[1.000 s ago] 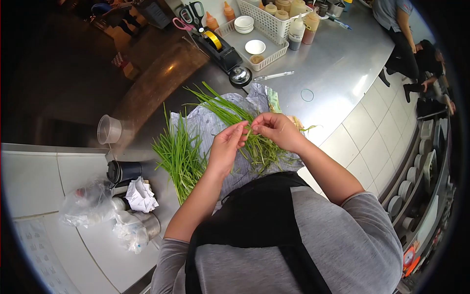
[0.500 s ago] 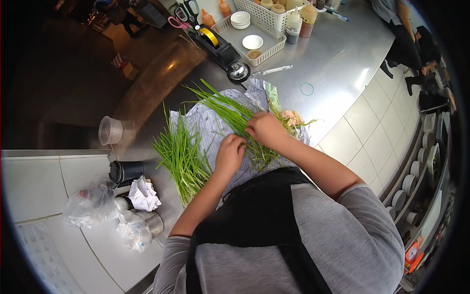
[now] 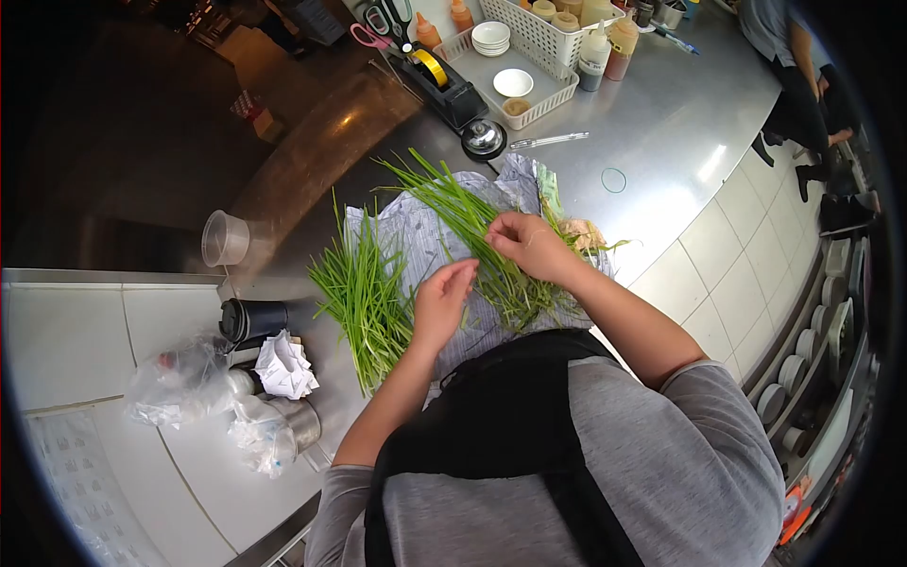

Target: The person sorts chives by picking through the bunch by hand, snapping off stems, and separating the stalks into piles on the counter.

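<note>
Steel counter [image 3: 652, 118] bears two green-stalk bunches [image 3: 364, 307], left hand [image 3: 442, 300] between them, right hand [image 3: 535, 249] over one, both grips unclear.

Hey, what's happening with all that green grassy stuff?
A person in a black apron has both hands at some long green stalks. The right hand is over one bunch on a crumpled grey sheet, and the left hand is just beside it, its fingers bent. It's hard to tell if either hand is gripping a stalk. Another green pile lies to the left, with neither hand on it.
</note>
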The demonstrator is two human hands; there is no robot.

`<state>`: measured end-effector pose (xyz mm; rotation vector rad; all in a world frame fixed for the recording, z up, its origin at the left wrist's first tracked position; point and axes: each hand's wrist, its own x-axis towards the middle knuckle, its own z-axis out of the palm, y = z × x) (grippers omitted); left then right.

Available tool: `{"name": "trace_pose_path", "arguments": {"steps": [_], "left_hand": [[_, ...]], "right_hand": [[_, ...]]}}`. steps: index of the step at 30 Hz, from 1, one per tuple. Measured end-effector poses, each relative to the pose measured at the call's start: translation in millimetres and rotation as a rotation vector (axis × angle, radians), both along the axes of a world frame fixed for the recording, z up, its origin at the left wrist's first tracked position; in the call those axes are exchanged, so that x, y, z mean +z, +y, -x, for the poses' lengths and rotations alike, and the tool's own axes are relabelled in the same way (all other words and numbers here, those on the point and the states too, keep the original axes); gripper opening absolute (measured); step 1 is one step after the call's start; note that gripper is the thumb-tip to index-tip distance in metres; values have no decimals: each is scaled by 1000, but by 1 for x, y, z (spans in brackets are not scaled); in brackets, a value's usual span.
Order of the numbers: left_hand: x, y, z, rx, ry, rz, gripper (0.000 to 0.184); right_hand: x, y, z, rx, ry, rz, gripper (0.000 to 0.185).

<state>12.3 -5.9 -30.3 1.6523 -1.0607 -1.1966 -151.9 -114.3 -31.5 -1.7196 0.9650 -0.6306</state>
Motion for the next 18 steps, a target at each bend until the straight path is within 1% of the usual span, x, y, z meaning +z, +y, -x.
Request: {"name": "trace_pose_path", "arguments": {"steps": [1, 2, 3, 4, 5, 8, 10, 14, 17, 18], "left_hand": [[2, -6, 3, 56, 253, -28, 20], [5, -11, 8, 53, 254, -28, 20], [9, -16, 13, 77, 315, -12, 23], [11, -20, 16, 100, 377, 2, 26], [13, -24, 17, 94, 375, -1, 26], [17, -33, 20, 59, 368, 48, 24], [23, -35, 23, 198, 550, 105, 22], [37, -38, 21, 210, 530, 104, 20], [38, -35, 23, 171, 523, 91, 20], [39, -33, 26, 175, 558, 79, 20]], "right_hand": [[-7, 2, 2, 30, -114, -115, 16], [-11, 4, 4, 58, -228, -230, 16], [-7, 8, 6, 53, -228, -229, 16], [-2, 12, 7, 84, -301, -321, 14], [1, 16, 9, 116, -375, -414, 13], [9, 26, 15, 115, -410, -439, 12], [8, 34, 21, 103, -447, -453, 14], [9, 40, 30, 128, -424, -547, 16], [16, 40, 31, 59, -404, -506, 14], [19, 39, 32, 72, -287, -418, 12]]}}
